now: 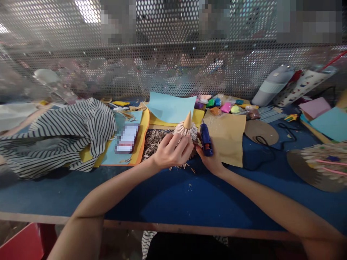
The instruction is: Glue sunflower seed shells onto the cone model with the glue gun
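Observation:
A tan paper cone stands point up in front of me, its lower part covered in overlapping pale, petal-like flakes. My left hand is closed in a pinch against the near side of the flakes. Whatever sits between its fingertips is hidden. In my right hand is a blue hot glue gun, nozzle pointing up and away, just right of the cone. Some right fingers reach toward the cone's base, but whether they touch it is unclear. A pile of loose brown-grey flakes lies behind my left hand.
Striped cloth, coloured paper sheets and a phone lie left and behind. To the right are brown paper, a cardboard disc, a black cord and a flake-covered piece. Perforated metal mesh rises behind.

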`<state>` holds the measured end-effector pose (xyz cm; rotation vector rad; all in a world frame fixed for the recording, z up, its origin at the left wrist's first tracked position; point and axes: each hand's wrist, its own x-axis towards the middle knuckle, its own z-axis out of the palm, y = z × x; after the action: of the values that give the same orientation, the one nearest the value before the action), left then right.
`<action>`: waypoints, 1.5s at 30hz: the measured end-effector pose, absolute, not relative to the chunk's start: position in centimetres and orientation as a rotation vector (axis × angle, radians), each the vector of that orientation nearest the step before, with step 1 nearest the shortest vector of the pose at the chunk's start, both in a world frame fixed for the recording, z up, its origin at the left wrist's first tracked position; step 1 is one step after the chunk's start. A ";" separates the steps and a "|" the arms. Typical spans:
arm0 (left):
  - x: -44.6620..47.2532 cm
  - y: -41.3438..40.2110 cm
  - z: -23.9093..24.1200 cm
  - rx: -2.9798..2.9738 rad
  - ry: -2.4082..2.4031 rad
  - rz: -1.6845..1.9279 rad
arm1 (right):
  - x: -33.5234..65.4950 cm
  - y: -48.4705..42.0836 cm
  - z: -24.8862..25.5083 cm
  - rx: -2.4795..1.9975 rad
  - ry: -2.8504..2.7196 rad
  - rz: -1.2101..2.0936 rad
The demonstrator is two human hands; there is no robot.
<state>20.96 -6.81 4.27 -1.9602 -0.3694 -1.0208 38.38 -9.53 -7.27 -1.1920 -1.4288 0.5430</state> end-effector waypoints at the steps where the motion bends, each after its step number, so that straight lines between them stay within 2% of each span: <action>1: 21.0 -6.8 4.2 -1.959 -0.375 -1.014 | 38.4 -9.5 -7.2 -1.189 -1.408 0.544; 15: 21.2 -6.9 4.2 -1.929 -0.421 -0.979 | 38.2 -9.7 -6.6 -1.174 -1.353 0.590; 45: 21.1 -7.5 4.4 -1.957 -0.576 -0.990 | 38.0 -10.7 -5.7 -1.160 -1.455 0.464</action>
<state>21.14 -7.48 4.43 -1.9569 -0.5761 -0.9900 37.98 -10.71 -5.65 -1.1604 -1.4553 0.4641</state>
